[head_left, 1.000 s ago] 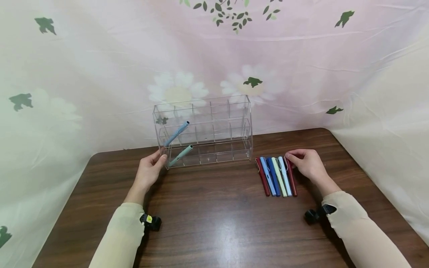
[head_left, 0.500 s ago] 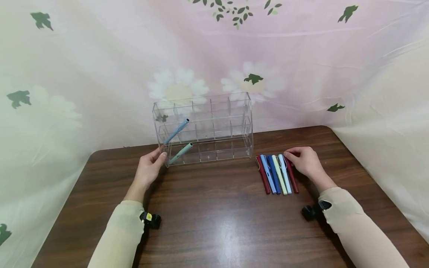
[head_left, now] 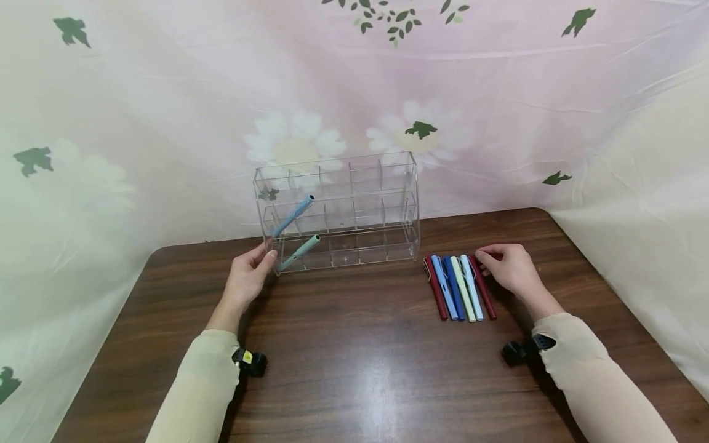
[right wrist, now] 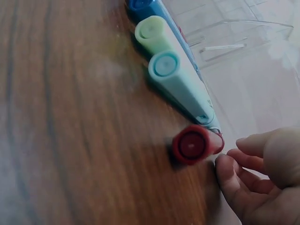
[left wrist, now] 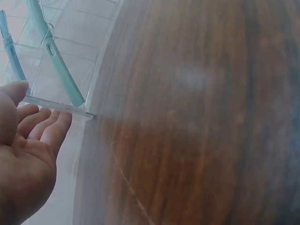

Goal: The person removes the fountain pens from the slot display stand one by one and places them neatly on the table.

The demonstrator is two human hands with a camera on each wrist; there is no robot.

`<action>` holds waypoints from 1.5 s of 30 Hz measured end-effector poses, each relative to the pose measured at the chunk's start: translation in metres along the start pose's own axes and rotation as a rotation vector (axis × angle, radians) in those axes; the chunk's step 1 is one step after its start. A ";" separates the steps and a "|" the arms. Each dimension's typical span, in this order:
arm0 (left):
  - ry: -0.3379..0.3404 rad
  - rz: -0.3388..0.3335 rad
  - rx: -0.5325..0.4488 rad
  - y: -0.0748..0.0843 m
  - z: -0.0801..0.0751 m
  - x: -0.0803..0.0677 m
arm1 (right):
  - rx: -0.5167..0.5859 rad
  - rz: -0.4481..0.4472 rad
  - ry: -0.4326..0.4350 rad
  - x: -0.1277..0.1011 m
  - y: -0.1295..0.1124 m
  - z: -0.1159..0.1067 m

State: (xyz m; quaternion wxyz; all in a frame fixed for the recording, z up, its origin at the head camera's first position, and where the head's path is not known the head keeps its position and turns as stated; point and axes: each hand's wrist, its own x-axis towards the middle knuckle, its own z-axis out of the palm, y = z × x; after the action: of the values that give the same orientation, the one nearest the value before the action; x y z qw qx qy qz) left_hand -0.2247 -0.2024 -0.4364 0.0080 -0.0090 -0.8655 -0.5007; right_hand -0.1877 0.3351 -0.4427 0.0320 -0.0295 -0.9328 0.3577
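Note:
A clear tiered pen rack (head_left: pixel 343 231) stands at the back of the table. My left hand (head_left: pixel 249 274) grips its left end, thumb in front and fingers behind. A blue pen (head_left: pixel 293 215) and a teal pen (head_left: pixel 300 251) lean to the right in its leftmost compartments. To the right of the rack lies a row of pens: dark red (head_left: pixel 436 288), mid-blue (head_left: pixel 445 288), dark blue (head_left: pixel 454 288), pale green (head_left: pixel 463 289), light blue (head_left: pixel 471 288) and another dark red pen (head_left: pixel 485 292). Beside that last pen's upper end is my right hand (head_left: pixel 509 271), fingers loosely bent, not visibly round it.
The brown wooden table (head_left: pixel 343 363) spreads out in front of the rack and pens. A flowered cloth (head_left: pixel 194 123) hangs close behind the rack and along both sides. Each wrist carries a small black camera, such as the right one (head_left: pixel 515 352).
The rightmost dark red pen's lower end has shifted slightly right, away from the light blue pen. My right hand has moved a little right in the last half second. My left hand stays on the rack.

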 end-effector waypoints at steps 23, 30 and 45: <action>-0.046 0.014 -0.044 0.000 0.001 0.001 | 0.118 -0.013 0.075 -0.014 -0.014 -0.006; -0.053 0.020 -0.038 -0.002 0.000 0.002 | 0.223 -0.069 0.086 -0.014 -0.023 -0.004; -0.082 0.014 -0.013 -0.002 0.000 0.002 | 0.264 -0.195 0.058 -0.019 -0.055 0.002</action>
State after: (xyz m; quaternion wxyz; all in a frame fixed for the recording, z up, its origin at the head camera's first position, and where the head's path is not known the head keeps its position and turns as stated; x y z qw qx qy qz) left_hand -0.2268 -0.2032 -0.4385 -0.0242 -0.0358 -0.8617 -0.5056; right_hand -0.1706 0.2919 -0.4083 0.0972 0.0551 -0.8749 0.4713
